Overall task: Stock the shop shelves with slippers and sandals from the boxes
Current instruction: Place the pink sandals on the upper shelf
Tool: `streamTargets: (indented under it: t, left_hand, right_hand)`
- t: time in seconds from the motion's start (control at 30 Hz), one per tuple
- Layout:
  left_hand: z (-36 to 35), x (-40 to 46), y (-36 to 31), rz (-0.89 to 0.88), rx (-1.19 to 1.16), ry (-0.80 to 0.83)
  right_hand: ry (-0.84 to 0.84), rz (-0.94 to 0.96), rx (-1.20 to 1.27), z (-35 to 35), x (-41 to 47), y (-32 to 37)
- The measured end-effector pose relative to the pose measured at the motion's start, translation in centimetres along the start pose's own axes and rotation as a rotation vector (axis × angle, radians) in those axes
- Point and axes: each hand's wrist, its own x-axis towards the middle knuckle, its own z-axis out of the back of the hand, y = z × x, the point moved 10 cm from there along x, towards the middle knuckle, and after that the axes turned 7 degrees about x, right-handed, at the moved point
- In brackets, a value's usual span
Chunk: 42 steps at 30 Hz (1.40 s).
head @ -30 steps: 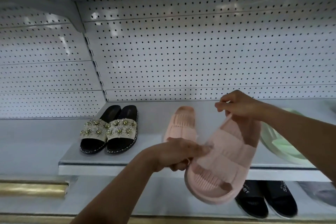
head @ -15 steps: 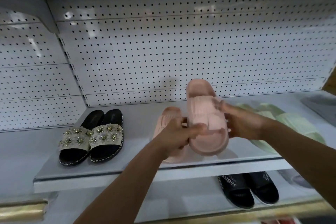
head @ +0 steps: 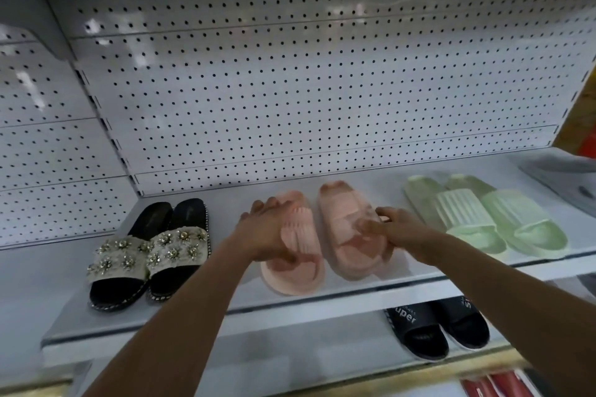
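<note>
White pegboard panels (head: 290,100) back the unit. Light glints off them. A pale metal shelf (head: 225,309) juts out below

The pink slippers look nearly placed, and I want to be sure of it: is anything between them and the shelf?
Nothing visible. Both pink slippers lie on the shelf, between the jewelled black pair and the green pair. The left hand and right hand rest on them.

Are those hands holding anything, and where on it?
Each hand grips one pink slipper by its strap: left hand the left slipper, right hand the right slipper. Both slippers rest on the shelf.
</note>
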Motion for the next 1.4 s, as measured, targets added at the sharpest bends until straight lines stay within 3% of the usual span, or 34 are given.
streamTargets:
  t: [0.17,0.3,0.4,0.5,0.57,0.67,0.8,0.9,1.4]
  left_hand:
    - [0.3,-0.3,-0.1,0.021,0.103,-0.001]
    - [0.2,-0.2,0.0,0.036,0.090,0.008]
    - [1.6,-0.2,-0.7,0.048,-0.061,-0.060]
    - [4.1,0.1,-2.3,0.046,-0.283,-0.276]
    - [5.3,0.1,-4.9,-0.015,-0.451,-0.392]
    - [5.7,-0.5,-10.6,-0.101,-0.764,-0.416]
    - [2.1,-0.4,-19.0,-0.089,-1.218,-0.163]
    - [-1.7,-0.5,-25.9,-0.037,-1.378,0.028]
    - [-17.1,-4.0,-59.8,-0.057,-1.356,0.575]
  right_hand:
    - [-0.090,0.036,-0.281,0.7,1.1,-0.3]
    - [-0.136,0.067,-0.355,1.1,1.4,-0.6]
    - [-0.204,0.126,-0.394,1.7,0.5,0.2]
    - [-0.245,0.211,-0.372,2.9,-1.3,1.4]
    - [-0.276,0.241,-0.300,4.3,-3.3,1.9]
    - [-0.303,0.251,-0.128,7.3,-6.8,1.4]
    - [-0.385,0.209,-0.060,13.7,-12.6,-0.9]
    - [-0.464,0.147,-0.004,19.8,-17.7,-3.7]
    - [-0.872,-0.186,0.121,45.7,-41.9,-23.6]
